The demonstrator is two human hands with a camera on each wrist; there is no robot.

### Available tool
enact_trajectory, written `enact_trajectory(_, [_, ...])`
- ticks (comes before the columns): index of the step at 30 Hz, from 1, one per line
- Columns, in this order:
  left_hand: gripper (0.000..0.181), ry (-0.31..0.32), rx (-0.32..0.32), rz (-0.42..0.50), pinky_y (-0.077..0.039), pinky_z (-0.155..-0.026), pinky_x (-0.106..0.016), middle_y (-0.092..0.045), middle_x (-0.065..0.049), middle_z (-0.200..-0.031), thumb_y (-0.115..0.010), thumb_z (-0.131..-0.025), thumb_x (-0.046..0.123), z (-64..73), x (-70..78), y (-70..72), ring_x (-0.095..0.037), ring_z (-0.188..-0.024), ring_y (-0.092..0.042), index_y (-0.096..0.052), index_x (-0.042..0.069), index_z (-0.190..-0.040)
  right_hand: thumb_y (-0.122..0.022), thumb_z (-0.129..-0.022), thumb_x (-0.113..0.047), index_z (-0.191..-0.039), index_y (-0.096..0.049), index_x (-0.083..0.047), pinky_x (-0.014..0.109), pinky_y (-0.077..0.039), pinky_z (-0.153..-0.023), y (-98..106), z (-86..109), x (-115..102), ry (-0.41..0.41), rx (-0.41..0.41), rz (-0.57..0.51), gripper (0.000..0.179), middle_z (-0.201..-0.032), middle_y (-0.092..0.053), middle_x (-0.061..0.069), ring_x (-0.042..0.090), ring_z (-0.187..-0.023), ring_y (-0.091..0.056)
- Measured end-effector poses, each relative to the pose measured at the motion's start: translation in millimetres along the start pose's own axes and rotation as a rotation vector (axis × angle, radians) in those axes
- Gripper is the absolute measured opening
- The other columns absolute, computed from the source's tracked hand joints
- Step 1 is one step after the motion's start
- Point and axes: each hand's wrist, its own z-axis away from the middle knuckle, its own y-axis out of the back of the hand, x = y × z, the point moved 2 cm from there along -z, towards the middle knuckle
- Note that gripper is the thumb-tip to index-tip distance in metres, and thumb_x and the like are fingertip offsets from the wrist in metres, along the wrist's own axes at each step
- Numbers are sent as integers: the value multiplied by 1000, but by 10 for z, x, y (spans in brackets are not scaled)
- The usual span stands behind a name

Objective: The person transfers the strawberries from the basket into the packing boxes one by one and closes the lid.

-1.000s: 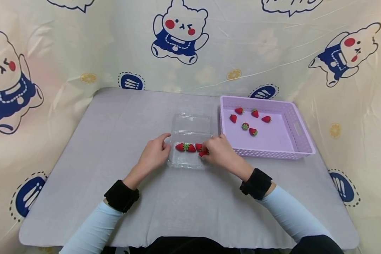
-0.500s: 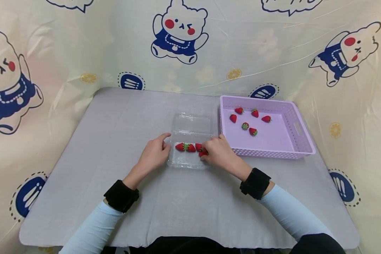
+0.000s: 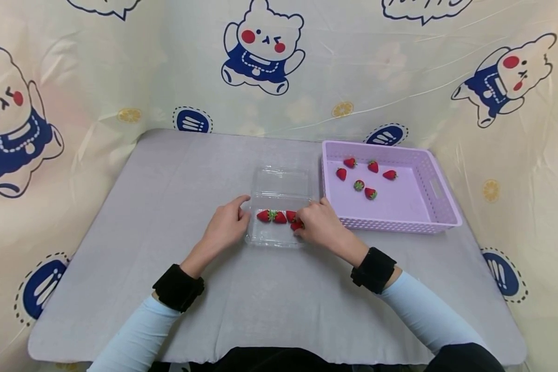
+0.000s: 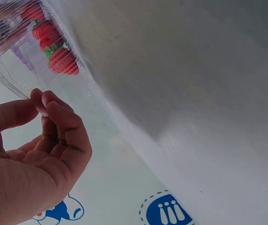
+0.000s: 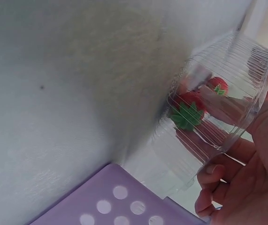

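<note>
A clear plastic clamshell container point(image 3: 272, 238) lies with its lid folded back in the middle of the table. My left hand point(image 3: 225, 225) pinches its left rim between thumb and fingertips, as the left wrist view shows. Inside, a row of strawberries point(image 3: 279, 217) lies along the back of the base. My right hand point(image 3: 320, 222) reaches in at the right side and holds a strawberry point(image 3: 296, 226) in front of that row. Through the clear wall in the right wrist view, this strawberry's green leaves point(image 5: 187, 117) show; its fingers partly hide the fruit.
A purple perforated basket point(image 3: 395, 226) stands right of the container, close to my right hand. Several strawberries point(image 3: 371, 193) lie spread on its floor. Grey cloth covers the table point(image 3: 167, 196), and a printed curtain point(image 3: 344, 62) hangs behind and at both sides.
Almost nothing differs. My right hand shifts very slightly at the strawberry in the container, while my left hand stays on the rim.
</note>
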Motion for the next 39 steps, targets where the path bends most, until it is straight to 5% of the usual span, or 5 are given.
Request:
enact_trajectory(15, [47,1,3,7,-39,-55,-33,-52,-4,-68,-57,-104,9,13,3,-6,-18,-58,-47,-53,-1,-150,-91,-84,-19,-100,-83,-3,36,-40,-69,0,7,10,-2,6,-57,24,-83,-75,5,21,-73,-57])
enact_trajectory(22, [48,4,-1,14,-39,-55,-33,-54,-4,-68,-56,-103,9,7,6,-3,-18,-58,-48,-52,-1,-150,-83,-93,-19,-100,-82,-4,32,-50,-65,22,16,24,16,85,-172,17,-83,-75,4,17,-67,-61])
enact_trajectory(30, [48,0,2,6,-40,-55,-33,-55,-4,-69,-57,-103,9,0,13,2,-17,-58,-49,-53,-1,-150,-78,-95,-13,-103,-81,-2,40,-56,-86,118,33,48,22,201,-206,14,-96,-78,8,24,-91,-70])
enact_trajectory(39, [49,12,14,-45,-42,-57,-34,-57,-6,-72,-59,-103,11,-21,20,30,-21,-61,-52,-52,1,-151,-76,-96,-14,-110,-78,-1,43,-55,-94,252,110,186,-41,310,-233,20,-110,-73,12,28,-102,-67])
